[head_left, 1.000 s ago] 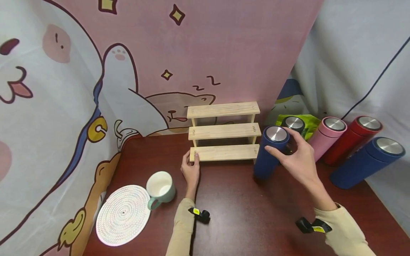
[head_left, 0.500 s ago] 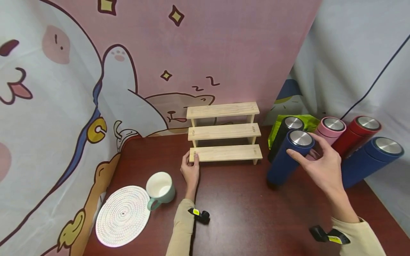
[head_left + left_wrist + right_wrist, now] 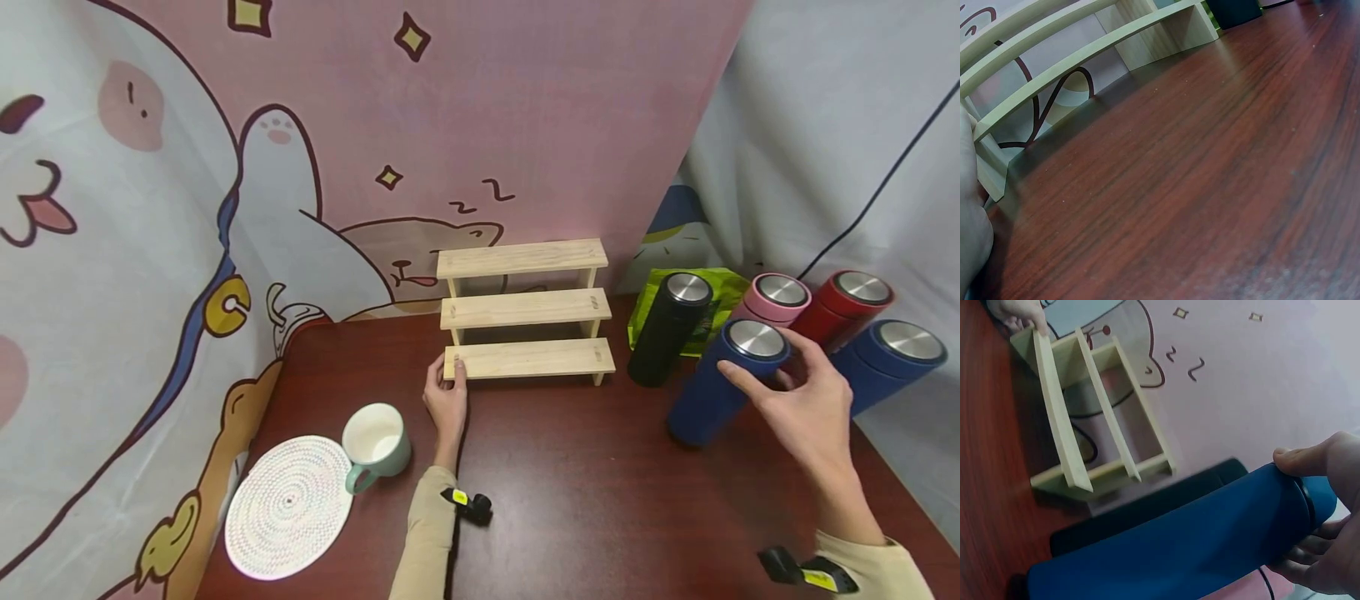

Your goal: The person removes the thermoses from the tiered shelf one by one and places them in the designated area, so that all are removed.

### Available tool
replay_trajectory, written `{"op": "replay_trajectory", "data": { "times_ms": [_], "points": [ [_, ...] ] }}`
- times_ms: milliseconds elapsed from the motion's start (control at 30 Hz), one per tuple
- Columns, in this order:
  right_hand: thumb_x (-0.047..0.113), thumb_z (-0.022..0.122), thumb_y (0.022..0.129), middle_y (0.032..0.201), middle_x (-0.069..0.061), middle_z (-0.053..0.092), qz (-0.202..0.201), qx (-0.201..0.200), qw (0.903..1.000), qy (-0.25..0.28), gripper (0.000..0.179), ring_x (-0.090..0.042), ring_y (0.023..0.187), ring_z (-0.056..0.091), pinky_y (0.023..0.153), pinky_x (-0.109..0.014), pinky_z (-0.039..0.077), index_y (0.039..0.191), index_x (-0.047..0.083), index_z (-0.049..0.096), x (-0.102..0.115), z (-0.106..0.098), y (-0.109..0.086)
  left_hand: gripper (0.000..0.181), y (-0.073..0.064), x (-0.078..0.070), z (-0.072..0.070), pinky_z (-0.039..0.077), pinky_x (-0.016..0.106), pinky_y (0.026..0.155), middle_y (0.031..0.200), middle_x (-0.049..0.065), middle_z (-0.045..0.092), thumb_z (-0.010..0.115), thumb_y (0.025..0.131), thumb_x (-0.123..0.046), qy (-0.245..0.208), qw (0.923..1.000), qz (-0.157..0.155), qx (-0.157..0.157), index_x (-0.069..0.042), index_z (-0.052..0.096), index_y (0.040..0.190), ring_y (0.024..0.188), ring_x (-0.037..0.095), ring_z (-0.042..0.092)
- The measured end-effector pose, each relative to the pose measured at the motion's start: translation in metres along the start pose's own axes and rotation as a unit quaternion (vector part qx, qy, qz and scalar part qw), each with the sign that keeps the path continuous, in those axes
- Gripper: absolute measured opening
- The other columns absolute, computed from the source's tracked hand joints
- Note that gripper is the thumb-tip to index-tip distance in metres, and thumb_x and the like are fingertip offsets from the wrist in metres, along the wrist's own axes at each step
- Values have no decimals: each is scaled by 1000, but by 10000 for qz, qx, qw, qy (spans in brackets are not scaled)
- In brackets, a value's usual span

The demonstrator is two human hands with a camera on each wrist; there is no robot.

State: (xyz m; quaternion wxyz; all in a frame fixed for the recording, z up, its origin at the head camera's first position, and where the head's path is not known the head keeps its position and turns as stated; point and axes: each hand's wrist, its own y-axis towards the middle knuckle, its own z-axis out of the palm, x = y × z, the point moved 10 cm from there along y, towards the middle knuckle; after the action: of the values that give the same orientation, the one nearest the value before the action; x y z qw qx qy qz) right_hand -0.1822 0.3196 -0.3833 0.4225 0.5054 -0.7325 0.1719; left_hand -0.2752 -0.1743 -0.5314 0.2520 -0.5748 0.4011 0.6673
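Note:
A three-tier wooden shelf [image 3: 528, 358] stands against the back wall. My left hand [image 3: 446, 402] grips the left end of its lowest tier, thumb on top of the board. At the right, my right hand [image 3: 810, 400] holds a blue thermos [image 3: 712, 392] near its steel lid, thumb on one side and fingers on the other. The right wrist view shows the blue thermos [image 3: 1179, 544] up close, with a black thermos [image 3: 1147, 503] behind it. In the head view that black thermos [image 3: 663, 333] stands between the shelf and the blue one.
A pink thermos [image 3: 772, 300], a red thermos [image 3: 843, 304] and a second blue thermos [image 3: 888, 362] stand at the right. Behind the black thermos lies a green bag [image 3: 712, 312]. A mug [image 3: 378, 442] and a round woven mat [image 3: 288, 508] are at the left of the table [image 3: 555, 500].
My right hand has moved the blue thermos rightward and toward me, away from the shelf's right end, so the black thermos shows fully. The left hand stays on the shelf.

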Motion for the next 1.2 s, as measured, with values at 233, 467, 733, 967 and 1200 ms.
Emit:
{"op": "replay_trajectory", "data": {
  "times_ms": [233, 467, 733, 967, 1200],
  "points": [
    [36, 83, 85, 150, -14, 55, 868, -383, 9954, -123, 82, -18, 133, 57, 104, -19, 42, 155, 27, 41, -29, -15, 5, 38, 8, 34, 1, 54, 54, 89, 117, 27, 72, 71, 94, -6, 125, 9999, -54, -41, 6, 63, 129, 108, 39, 68],
    [34, 79, 88, 155, -8, 49, 1075, -709, 9917, 2, 80, -28, 140, 49, 113, -35, 39, 156, 29, 38, -41, -23, 9, 37, 12, 41, -6, 52, 19, 80, 112, 15, 76, 76, 92, -18, 132, 9998, -76, -129, -8, 68, 127, 103, 26, 70],
    [34, 75, 91, 160, -9, 40, 1101, -904, 9898, 30, 82, -35, 144, 42, 114, -50, 35, 159, 23, 31, -50, -22, 13, 36, 13, 41, -7, 53, 17, 79, 112, 14, 76, 74, 93, -20, 171, 9998, -84, -39, -8, 68, 126, 100, 17, 70],
    [33, 74, 91, 160, -11, 40, 1099, -945, 9894, 33, 81, -36, 144, 42, 115, -50, 36, 159, 20, 31, -56, -22, 17, 36, 13, 42, -5, 53, 18, 81, 114, 13, 76, 75, 92, -18, 176, 9998, -105, -30, -8, 68, 126, 102, 19, 70],
    [32, 71, 93, 162, -13, 37, 995, -834, 9915, -102, 80, -38, 144, 41, 117, -49, 33, 159, 15, 29, -49, -25, 19, 38, 14, 37, -3, 56, 36, 87, 115, 17, 75, 75, 92, -14, 130, 9999, -69, -25, -5, 67, 128, 105, 26, 71]
  ]
}}
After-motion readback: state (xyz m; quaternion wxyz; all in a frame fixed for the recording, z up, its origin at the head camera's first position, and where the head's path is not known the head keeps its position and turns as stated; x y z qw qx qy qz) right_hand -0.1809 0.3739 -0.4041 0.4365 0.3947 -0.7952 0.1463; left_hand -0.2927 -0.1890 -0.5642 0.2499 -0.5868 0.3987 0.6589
